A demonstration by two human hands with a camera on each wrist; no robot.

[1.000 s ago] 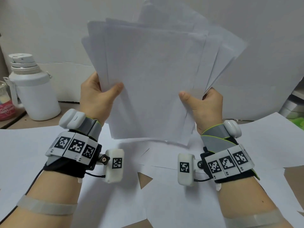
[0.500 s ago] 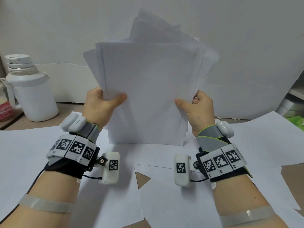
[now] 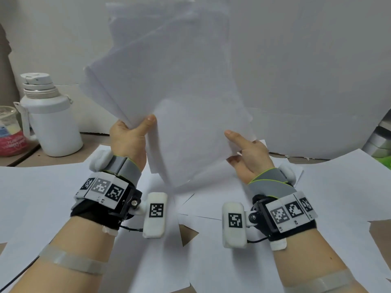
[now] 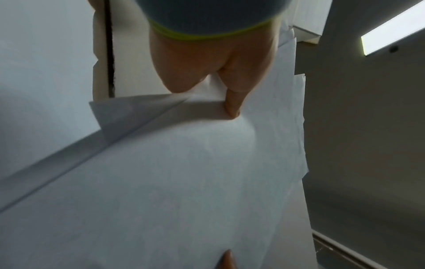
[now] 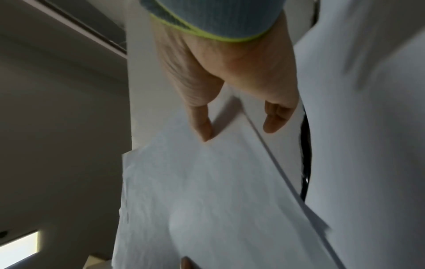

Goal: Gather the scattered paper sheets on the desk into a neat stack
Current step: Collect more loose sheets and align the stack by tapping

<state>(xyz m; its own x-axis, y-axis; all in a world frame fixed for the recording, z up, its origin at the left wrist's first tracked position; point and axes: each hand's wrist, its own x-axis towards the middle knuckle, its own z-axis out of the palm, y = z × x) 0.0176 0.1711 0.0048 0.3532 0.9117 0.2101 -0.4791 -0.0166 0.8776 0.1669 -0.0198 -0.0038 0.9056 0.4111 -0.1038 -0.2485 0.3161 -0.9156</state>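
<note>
Showing change: the bundle of sheets (image 3: 169,98), upright between both hands half a second ago, now tilts left and fans wider; squaring is still unfinished.
Left hand (image 3: 129,140): thumb and fingers clamped on the bundle's lower left edge.
Right hand (image 3: 249,157): loosened, fingers extended, thumb tip only touching the front sheet.
Loose sheets (image 3: 328,187): still spread across the desk (image 3: 188,235) below.
White bottle (image 3: 50,115): far left.

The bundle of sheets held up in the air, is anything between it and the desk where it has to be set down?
Nothing solid is visible. Below the bundle, pinched by the left hand with the right hand loose at its edge, lie only loose sheets on the desk. The bottle stands off to the left.
</note>
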